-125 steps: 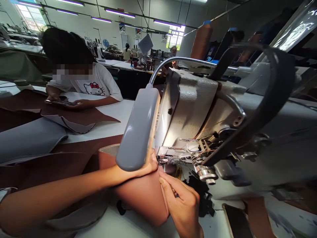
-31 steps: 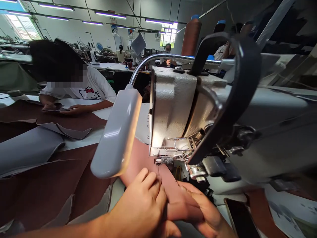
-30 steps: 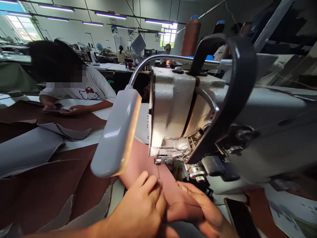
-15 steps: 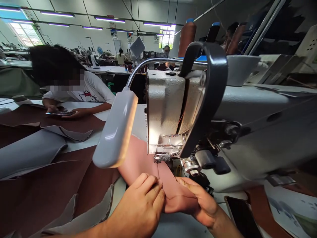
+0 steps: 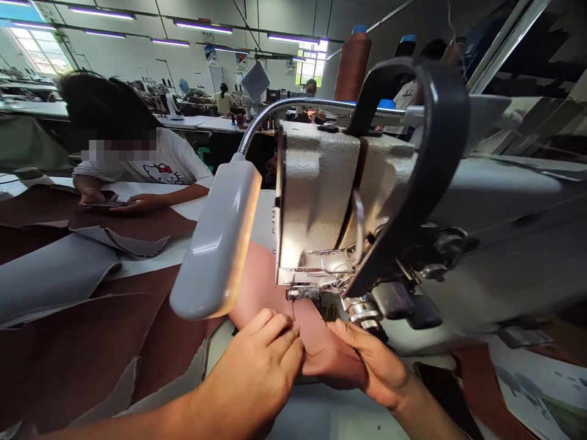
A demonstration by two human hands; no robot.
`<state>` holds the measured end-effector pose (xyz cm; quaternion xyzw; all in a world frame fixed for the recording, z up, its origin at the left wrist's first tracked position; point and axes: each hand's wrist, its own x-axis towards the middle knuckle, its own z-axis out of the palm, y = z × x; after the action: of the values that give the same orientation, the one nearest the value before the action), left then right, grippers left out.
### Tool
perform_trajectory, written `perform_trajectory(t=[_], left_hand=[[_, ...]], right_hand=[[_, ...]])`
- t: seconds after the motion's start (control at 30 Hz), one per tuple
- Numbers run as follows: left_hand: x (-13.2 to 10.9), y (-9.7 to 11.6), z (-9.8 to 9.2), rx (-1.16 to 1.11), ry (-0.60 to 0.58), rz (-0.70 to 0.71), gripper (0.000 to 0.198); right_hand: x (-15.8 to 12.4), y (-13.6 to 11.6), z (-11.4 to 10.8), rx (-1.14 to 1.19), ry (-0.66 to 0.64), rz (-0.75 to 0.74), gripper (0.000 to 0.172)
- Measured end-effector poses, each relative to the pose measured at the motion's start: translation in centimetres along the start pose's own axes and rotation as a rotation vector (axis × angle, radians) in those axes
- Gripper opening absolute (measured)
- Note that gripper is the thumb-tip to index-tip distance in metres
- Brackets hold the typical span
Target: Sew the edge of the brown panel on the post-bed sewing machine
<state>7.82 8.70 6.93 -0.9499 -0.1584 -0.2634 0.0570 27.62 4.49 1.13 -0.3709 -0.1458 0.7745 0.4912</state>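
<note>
A pinkish-brown leather piece [image 5: 259,287] runs under the presser foot [image 5: 302,293] of an industrial sewing machine [image 5: 316,201], with a stitched seam line toward me. My left hand [image 5: 254,366] pinches the leather just left of that seam, close in front of the foot. My right hand [image 5: 367,363] grips the folded leather from the right side, its fingertips near my left hand. The gooseneck lamp [image 5: 215,244] hangs just above and left of the leather. The needle is hidden.
Brown and grey leather panels [image 5: 50,342] lie on the white table to the left. A black curved guard [image 5: 426,146] arches over the machine head. A dark phone [image 5: 440,391] lies at lower right. A co-worker [image 5: 151,159] across the table holds a phone [image 5: 103,205].
Over the earlier frames my left hand has moved from beside the foot back to the seam, next to my right hand. The leather now lies flatter under the foot.
</note>
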Motion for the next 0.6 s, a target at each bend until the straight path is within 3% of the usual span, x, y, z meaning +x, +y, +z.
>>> perform_trajectory(t=[0.2, 0.43, 0.6], left_hand=[[0.1, -0.5, -0.2, -0.025, 0.003, 0.006, 0.034], [0.2, -0.8, 0.1, -0.016, 0.032, -0.002, 0.037], [0.3, -1.2, 0.0, -0.035, 0.012, -0.001, 0.037]], right_hand=[[-0.3, -1.8, 1.8, -0.215, -0.128, 0.032, 0.034], [0.1, -3.0, 2.1, -0.45, -0.074, 0.0, 0.037], [0.6, -3.4, 2.1, -0.378, -0.046, 0.004, 0.029]])
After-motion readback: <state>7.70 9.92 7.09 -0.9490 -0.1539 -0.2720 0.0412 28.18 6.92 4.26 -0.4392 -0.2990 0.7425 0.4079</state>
